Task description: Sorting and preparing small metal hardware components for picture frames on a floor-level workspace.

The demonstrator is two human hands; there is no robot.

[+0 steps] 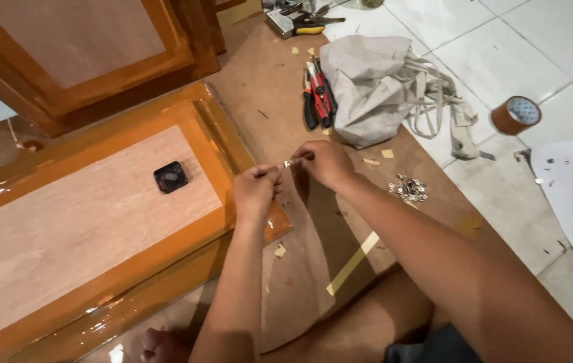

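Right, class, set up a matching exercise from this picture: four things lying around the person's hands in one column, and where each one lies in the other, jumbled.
Things
1. roll of brown tape
2. small black square block
3. grey cloth bag
4. pile of small metal pieces

Places
A. on the pale panel of the wooden door
B. on the white floor tiles, far right
C. on the brown sheet, just right of the right hand
D. beside the red-handled pliers

Pairs: 1-B, 2-A, 3-D, 4-C
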